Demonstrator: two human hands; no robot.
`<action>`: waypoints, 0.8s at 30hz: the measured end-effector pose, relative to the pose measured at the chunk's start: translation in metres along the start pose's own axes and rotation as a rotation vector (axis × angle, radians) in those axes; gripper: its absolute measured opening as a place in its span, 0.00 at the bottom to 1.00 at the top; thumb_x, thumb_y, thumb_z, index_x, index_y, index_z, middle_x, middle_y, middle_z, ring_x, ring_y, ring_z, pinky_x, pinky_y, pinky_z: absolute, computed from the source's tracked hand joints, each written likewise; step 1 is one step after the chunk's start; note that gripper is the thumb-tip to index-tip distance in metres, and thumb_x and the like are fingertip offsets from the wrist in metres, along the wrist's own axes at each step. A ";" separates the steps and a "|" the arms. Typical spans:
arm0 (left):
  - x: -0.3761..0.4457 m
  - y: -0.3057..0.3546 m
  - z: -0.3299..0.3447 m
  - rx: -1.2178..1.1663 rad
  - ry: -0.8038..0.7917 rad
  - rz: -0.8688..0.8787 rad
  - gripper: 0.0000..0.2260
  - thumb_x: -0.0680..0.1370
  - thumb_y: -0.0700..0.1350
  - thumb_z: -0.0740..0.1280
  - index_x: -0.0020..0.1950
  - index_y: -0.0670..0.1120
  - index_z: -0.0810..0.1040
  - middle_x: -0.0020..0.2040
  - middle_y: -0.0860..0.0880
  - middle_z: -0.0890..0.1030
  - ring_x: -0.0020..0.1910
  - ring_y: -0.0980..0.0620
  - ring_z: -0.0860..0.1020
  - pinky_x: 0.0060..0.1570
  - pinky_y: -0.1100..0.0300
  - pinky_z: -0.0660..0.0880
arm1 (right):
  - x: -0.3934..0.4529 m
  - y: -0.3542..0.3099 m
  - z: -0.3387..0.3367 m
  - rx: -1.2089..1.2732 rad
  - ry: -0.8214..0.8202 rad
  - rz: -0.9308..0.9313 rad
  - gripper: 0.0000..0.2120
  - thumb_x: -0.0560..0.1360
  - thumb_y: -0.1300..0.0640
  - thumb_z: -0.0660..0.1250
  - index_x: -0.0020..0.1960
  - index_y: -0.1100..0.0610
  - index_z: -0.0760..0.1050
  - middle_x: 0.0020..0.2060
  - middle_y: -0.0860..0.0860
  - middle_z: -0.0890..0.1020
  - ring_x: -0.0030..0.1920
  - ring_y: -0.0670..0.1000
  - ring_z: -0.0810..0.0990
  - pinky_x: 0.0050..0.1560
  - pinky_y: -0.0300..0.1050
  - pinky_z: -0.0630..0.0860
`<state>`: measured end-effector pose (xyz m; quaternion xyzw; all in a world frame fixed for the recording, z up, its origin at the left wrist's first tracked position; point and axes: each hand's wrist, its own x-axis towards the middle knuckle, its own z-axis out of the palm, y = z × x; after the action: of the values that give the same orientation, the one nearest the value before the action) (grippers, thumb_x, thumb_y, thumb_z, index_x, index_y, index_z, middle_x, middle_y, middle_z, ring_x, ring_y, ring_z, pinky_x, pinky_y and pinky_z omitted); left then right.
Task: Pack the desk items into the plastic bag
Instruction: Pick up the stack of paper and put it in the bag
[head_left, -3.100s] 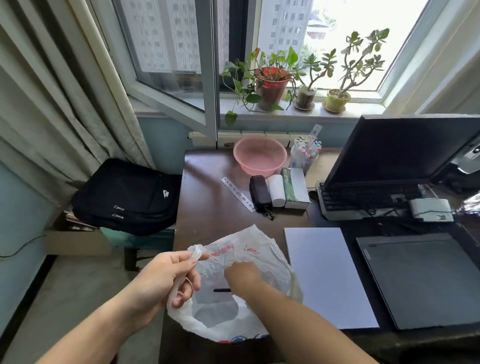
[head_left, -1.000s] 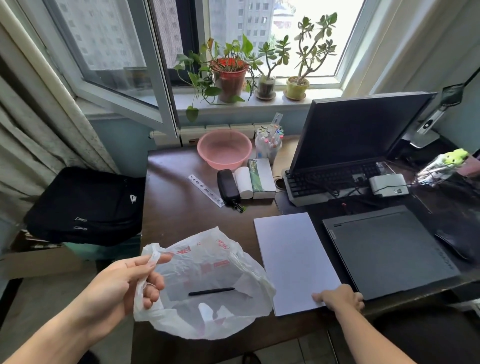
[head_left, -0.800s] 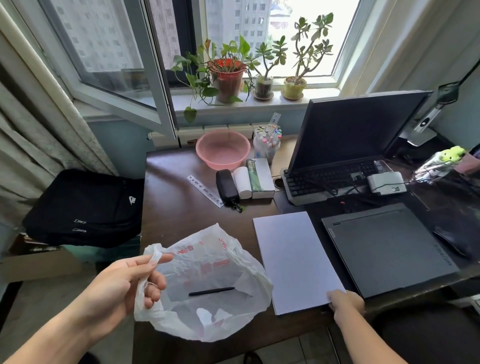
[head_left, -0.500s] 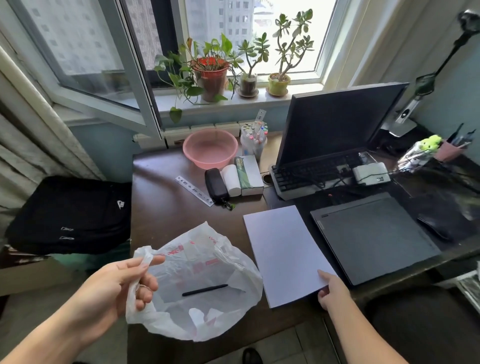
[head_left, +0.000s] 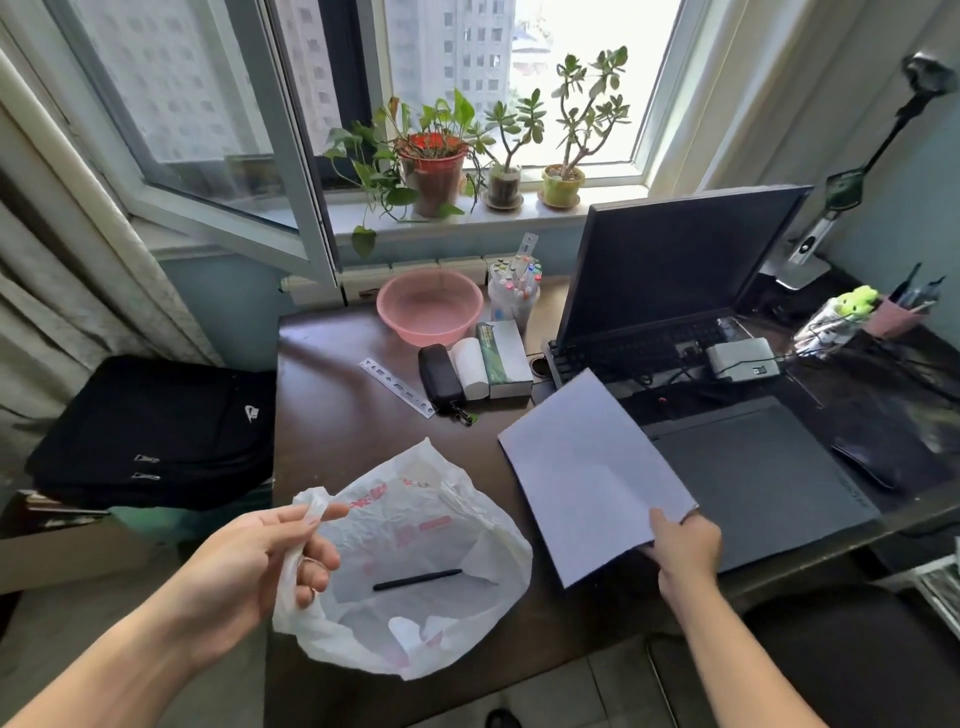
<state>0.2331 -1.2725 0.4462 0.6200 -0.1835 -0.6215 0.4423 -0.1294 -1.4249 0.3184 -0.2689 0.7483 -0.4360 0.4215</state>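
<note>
A white plastic bag (head_left: 415, 551) with red print lies at the desk's front left edge, a black pen (head_left: 417, 579) inside it. My left hand (head_left: 260, 566) pinches the bag's handle and holds it up. My right hand (head_left: 683, 548) grips the near corner of a white sheet of paper (head_left: 587, 467), which is lifted and tilted above the desk. Farther back lie a clear ruler (head_left: 397, 387), a black case (head_left: 441, 373), a white roll (head_left: 469, 368) and a green-and-white box (head_left: 504, 358).
A pink bowl (head_left: 429, 312) and a cup of markers (head_left: 514, 293) stand at the back. A laptop (head_left: 670, 291) and a dark tablet (head_left: 758, 478) fill the right side. A black backpack (head_left: 150, 431) sits left of the desk. Plants line the windowsill.
My right hand left the bag, reached to the paper's near corner and took hold of it. The sheet has come up off the desk and turned. My left hand kept its hold on the bag.
</note>
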 end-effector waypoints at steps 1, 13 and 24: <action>-0.001 0.000 -0.001 -0.004 -0.010 -0.004 0.13 0.81 0.41 0.60 0.61 0.38 0.78 0.33 0.40 0.77 0.25 0.49 0.74 0.22 0.60 0.72 | -0.003 -0.016 -0.005 0.003 -0.009 -0.057 0.12 0.76 0.68 0.66 0.60 0.65 0.77 0.53 0.60 0.82 0.52 0.59 0.81 0.57 0.54 0.77; -0.007 0.002 -0.017 -0.022 -0.022 0.003 0.12 0.82 0.40 0.59 0.62 0.39 0.77 0.36 0.37 0.80 0.27 0.47 0.76 0.26 0.58 0.74 | -0.124 -0.198 -0.071 0.090 -0.463 -0.591 0.06 0.63 0.50 0.77 0.39 0.48 0.86 0.35 0.42 0.87 0.36 0.43 0.86 0.36 0.33 0.81; -0.011 0.000 -0.032 0.202 0.066 -0.020 0.09 0.81 0.36 0.58 0.50 0.32 0.76 0.32 0.38 0.78 0.24 0.46 0.75 0.23 0.59 0.73 | -0.201 -0.218 -0.057 -0.273 -0.688 -1.003 0.23 0.68 0.60 0.69 0.37 0.28 0.81 0.33 0.33 0.85 0.35 0.36 0.84 0.35 0.26 0.78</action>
<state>0.2610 -1.2544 0.4477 0.6835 -0.2244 -0.5834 0.3770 -0.0705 -1.3494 0.6050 -0.7641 0.4014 -0.3695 0.3442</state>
